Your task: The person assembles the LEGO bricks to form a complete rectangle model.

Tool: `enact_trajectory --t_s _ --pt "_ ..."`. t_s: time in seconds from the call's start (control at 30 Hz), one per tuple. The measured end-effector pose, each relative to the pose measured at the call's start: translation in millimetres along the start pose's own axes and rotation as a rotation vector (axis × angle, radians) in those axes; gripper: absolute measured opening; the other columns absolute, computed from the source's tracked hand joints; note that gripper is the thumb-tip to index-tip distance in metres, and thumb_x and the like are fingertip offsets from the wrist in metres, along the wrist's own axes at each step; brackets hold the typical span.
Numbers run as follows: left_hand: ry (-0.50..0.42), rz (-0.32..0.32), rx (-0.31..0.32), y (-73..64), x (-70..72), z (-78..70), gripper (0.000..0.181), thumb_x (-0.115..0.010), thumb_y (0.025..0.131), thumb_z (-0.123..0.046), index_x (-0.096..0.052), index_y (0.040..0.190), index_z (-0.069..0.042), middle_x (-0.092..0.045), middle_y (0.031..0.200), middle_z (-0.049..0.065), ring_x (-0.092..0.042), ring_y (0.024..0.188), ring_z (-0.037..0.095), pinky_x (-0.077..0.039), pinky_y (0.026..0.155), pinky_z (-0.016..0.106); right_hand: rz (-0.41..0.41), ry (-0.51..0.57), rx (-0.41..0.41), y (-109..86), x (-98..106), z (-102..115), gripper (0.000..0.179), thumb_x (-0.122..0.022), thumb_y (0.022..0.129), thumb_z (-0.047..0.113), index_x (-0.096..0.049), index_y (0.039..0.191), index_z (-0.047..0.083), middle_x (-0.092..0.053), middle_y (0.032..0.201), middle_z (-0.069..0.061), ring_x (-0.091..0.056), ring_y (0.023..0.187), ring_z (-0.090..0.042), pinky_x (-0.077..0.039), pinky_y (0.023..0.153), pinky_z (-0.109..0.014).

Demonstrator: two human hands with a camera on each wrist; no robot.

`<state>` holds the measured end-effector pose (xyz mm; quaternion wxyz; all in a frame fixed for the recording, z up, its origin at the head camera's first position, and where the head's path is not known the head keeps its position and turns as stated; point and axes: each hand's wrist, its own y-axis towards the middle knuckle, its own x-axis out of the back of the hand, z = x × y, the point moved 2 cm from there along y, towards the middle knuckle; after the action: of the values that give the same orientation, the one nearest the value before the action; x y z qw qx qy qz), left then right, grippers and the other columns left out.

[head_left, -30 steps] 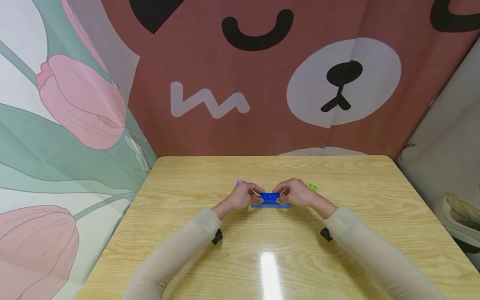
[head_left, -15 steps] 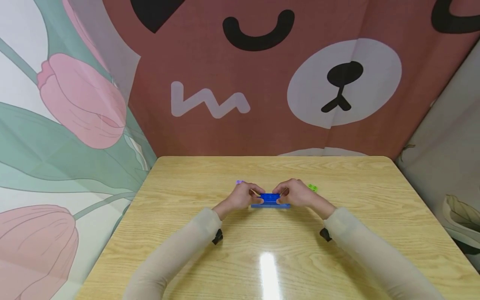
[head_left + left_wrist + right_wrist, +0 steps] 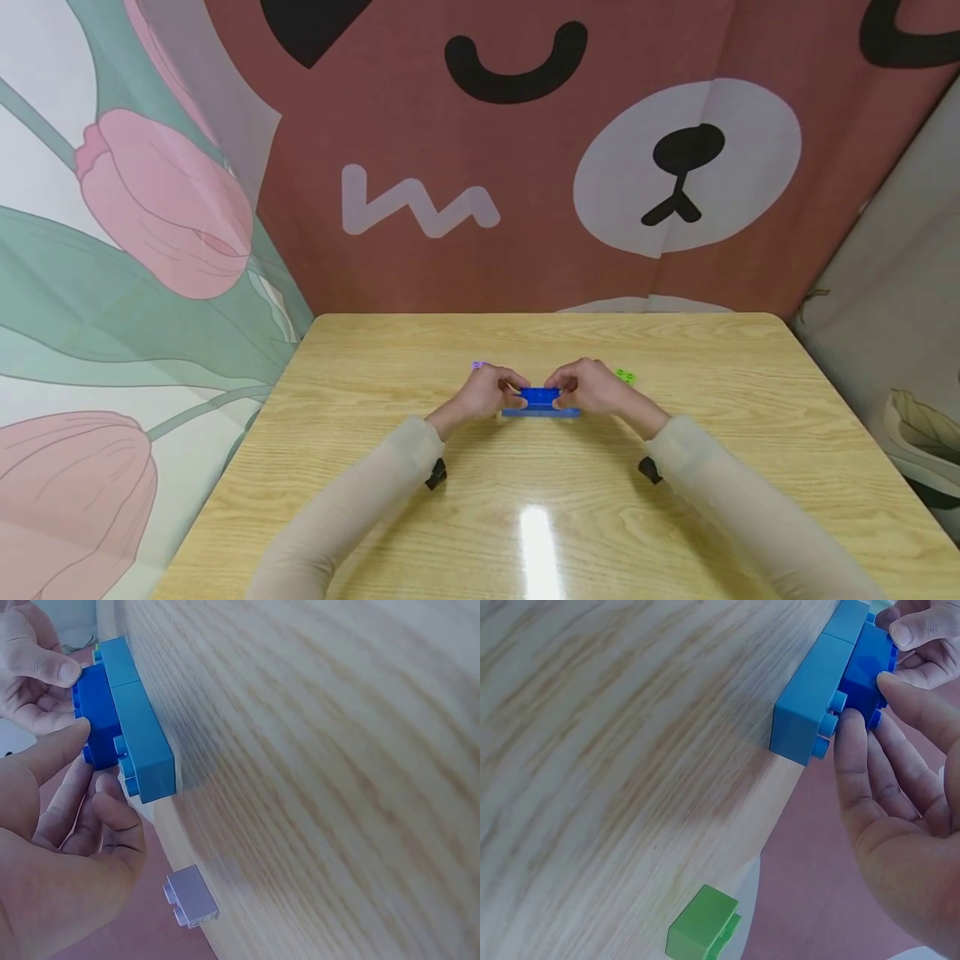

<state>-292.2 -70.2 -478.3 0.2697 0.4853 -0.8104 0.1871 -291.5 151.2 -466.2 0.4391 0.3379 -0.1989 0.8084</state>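
A dark blue toy building brick point(image 3: 540, 397) lies across the seam of two light blue bricks point(image 3: 146, 739) set end to end on the table. My left hand point(image 3: 480, 392) pinches its left end between thumb and fingers. At the other end, my right hand point(image 3: 592, 386) pinches it the same way, with one finger beside the light blue studs in the right wrist view. Studs of the light blue row show at both outer ends, past the dark blue brick point(image 3: 865, 667). Whether the dark blue brick is fully pressed down, I cannot tell.
Beyond my left hand sits a small purple brick point(image 3: 193, 892), partly hidden in the head view. A small green brick point(image 3: 703, 922) stands beyond my right hand. The wooden table point(image 3: 540, 342) ends at a back edge against a printed cloth point(image 3: 420, 275).
Both hands' fingers have drawn in slightly around the dark blue brick. The bricks and arms keep nearly the same place.
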Motion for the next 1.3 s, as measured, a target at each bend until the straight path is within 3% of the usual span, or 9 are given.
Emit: enact_trajectory --t_s 0.7,1.0,1.3 --pt "0.021 -0.017 0.022 -1.3 -1.6 -2.0 0.021 -0.081 0.09 -0.013 -0.079 0.111 -0.011 -0.07 0.098 -0.005 -0.06 0.081 0.012 -0.051 0.069 0.026 -0.001 0.0 0.001 -2.4 0.7 1.1 0.026 -0.08 0.089 0.007 -0.076 0.114 0.005 -0.074 0.096 -0.002 -0.068 0.082 -0.014 -0.057 0.072 -0.035" --pt "0.056 -0.027 -0.009 -2.8 -1.9 -0.1 0.023 -0.081 0.09 -0.014 -0.079 0.113 -0.013 -0.072 0.111 -0.002 -0.062 0.096 0.014 -0.052 0.082 0.029 0.0 -0.009 -0.007 -2.6 -0.2 -0.5 0.027 -0.08 0.089 0.009 -0.076 0.116 0.006 -0.074 0.094 0.0 -0.068 0.081 -0.013 -0.057 0.071 -0.035" --pt "0.011 -0.016 -0.016 -4.4 -2.8 3.5 0.023 -0.079 0.092 -0.013 -0.077 0.115 -0.013 -0.071 0.113 -0.002 -0.063 0.104 0.019 -0.052 0.09 0.034 0.002 0.014 -0.007 -2.9 -1.0 -3.8 0.028 -0.079 0.09 0.007 -0.074 0.118 0.005 -0.074 0.1 -0.004 -0.07 0.085 -0.017 -0.058 0.071 -0.035"
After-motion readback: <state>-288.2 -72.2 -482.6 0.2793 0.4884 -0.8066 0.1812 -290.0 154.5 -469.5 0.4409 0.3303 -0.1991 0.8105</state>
